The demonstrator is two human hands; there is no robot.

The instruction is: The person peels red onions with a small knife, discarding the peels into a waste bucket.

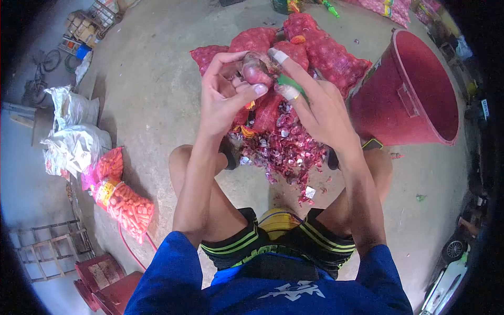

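Note:
My left hand [226, 94] is closed round a red onion [255, 71], its thumb on the near side. Against the onion's right side, my right hand [315, 100] has taped fingertips and holds a small green-handled tool [294, 85]; the tool's working end is hidden. Behind and under the hands lie red mesh sacks [328, 55] full of onions. Loose purple onion skins [296, 144] are heaped on the floor below my hands.
A big red tub [407, 97] stands at the right. White sacks [79, 147] and a mesh bag of carrots [128, 207] lie at the left. My bare knees flank the skins, and a yellow seat [278, 223] shows between my thighs.

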